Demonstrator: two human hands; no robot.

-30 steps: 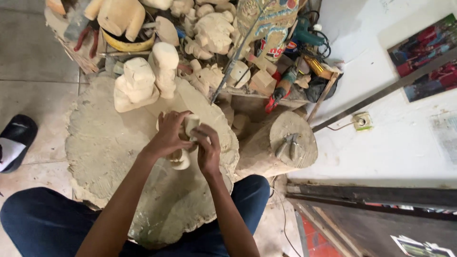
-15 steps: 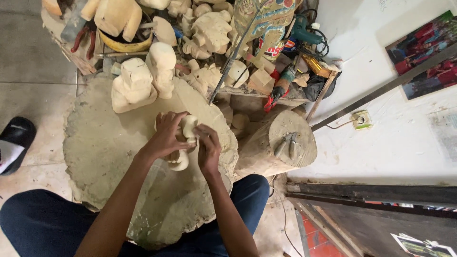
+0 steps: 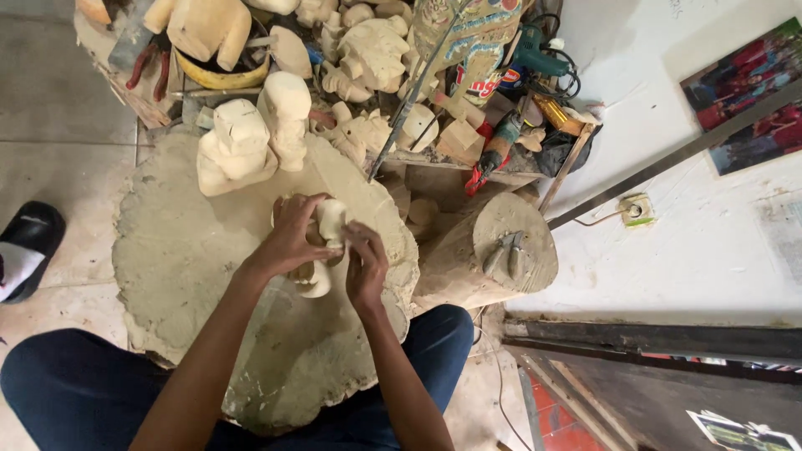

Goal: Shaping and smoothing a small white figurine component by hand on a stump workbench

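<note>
**Small pale carving held in both hands, shaping only partly done**

At the far left edge of the frame a black and white shoe (image 3: 25, 250) was seen on the tiled floor. Right of it, the round, dust-coated stump serving as the table (image 3: 180, 267) filled the middle left, with two roughed-out pale wooden figures (image 3: 251, 138) stood at its upper rim. At frame centre the small pale wooden carving (image 3: 324, 246) was held just above the table. The left hand (image 3: 292, 238) was closed around its side, and the right hand (image 3: 365, 263) was pinched against its right edge; whether a tool was held there could not be told. The piece was judged blocked out but unfinished, with fine detail left. Further right, pliers (image 3: 505, 250) were laid on a smaller log (image 3: 489, 250).
</note>
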